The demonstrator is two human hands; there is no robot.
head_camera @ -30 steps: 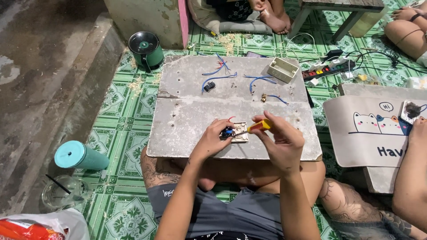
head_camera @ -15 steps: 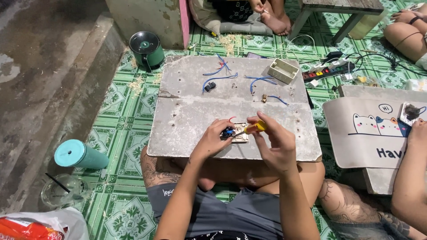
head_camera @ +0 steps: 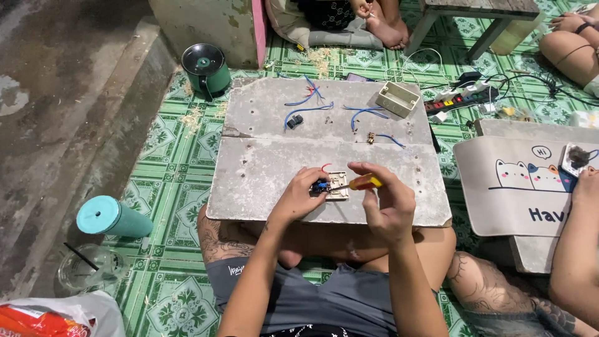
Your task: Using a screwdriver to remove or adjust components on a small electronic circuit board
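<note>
A grey board rests across my lap. Near its front edge my left hand pinches a small blue switch part against a cream switch plate with a red wire. My right hand grips a yellow-and-orange-handled screwdriver, its tip at the blue part. Blue wires, a small black part and a cream junction box lie at the board's far side.
A green pot stands past the board's far left corner. A teal tumbler and a clear cup sit at left. A power strip lies at right. Another person's board with a cat mat is at right.
Both hands stay at the switch plate; the screwdriver handle has shifted slightly in my right hand. The view is otherwise the same.
</note>
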